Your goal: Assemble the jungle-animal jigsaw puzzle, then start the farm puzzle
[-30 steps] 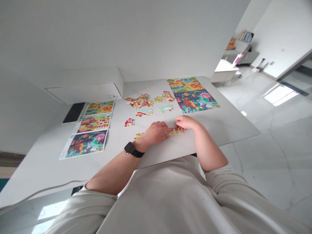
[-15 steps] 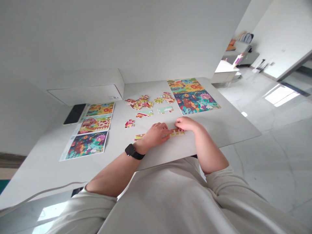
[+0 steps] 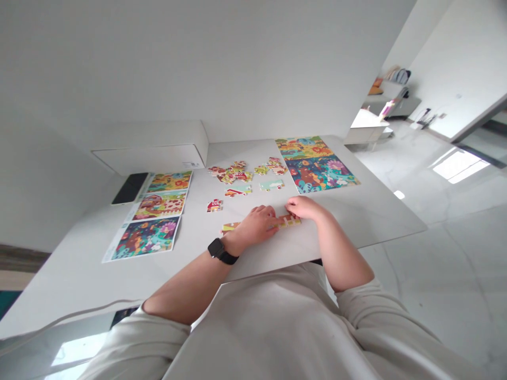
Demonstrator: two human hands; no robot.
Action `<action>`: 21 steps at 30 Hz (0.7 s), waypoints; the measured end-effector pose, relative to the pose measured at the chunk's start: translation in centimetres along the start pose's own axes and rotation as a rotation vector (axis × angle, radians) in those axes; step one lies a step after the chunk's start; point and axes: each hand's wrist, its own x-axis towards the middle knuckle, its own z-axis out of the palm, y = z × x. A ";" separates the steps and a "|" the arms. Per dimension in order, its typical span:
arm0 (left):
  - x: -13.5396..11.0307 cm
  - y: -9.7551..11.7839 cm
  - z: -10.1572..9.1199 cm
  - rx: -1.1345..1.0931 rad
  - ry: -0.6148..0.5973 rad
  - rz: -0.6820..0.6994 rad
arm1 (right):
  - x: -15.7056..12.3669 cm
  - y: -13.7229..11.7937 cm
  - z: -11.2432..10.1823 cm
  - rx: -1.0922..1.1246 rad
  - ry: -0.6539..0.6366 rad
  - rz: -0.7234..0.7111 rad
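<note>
My left hand (image 3: 255,226), with a black watch on its wrist, lies on the white table (image 3: 368,211) with its fingers pressed on a short row of joined puzzle pieces (image 3: 288,220). My right hand (image 3: 303,207) pinches the right end of that same row. A further piece (image 3: 229,227) peeks out to the left of my left hand. Loose puzzle pieces (image 3: 237,174) lie scattered beyond my hands, with a single red piece (image 3: 214,205) apart on the left.
Two finished puzzles (image 3: 317,168) lie at the far right of the table. A sheet with three reference pictures (image 3: 152,216) lies on the left, beside a black phone (image 3: 130,188). A white box (image 3: 158,146) stands against the wall. The table edge is just beyond my chest.
Both hands stay on the joined pieces with hardly any movement. The camera has tilted slightly, so everything sits a little lower and to the right in view.
</note>
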 end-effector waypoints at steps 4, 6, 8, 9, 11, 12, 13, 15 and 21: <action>-0.1 0.1 0.1 0.020 0.007 0.003 | 0.0 -0.1 0.2 -0.035 0.011 0.005; -0.2 0.2 0.1 0.032 0.012 0.007 | 0.0 -0.1 0.4 -0.051 0.023 0.008; -0.3 0.2 0.0 0.022 0.025 0.020 | 0.2 0.0 0.6 -0.057 0.043 0.011; -0.3 0.2 -0.2 -0.010 0.039 0.031 | 0.3 0.1 0.7 -0.062 0.054 0.003; -0.2 0.0 -1.0 -0.129 0.115 0.036 | 0.5 0.1 0.9 -0.047 0.105 -0.037; -0.1 -0.2 -1.6 -0.197 0.177 0.020 | 0.6 0.0 0.9 -0.030 0.134 -0.063; 0.0 -0.5 -2.4 -0.260 0.250 -0.015 | 0.6 -0.1 0.9 -0.014 0.153 -0.081; 0.3 -1.4 -4.5 -0.352 0.390 -0.129 | 0.6 -0.7 0.5 0.007 0.157 -0.106; 1.6 -5.3 -11.6 -0.563 0.559 -0.321 | 1.0 -3.6 -3.1 -0.099 0.153 -0.196</action>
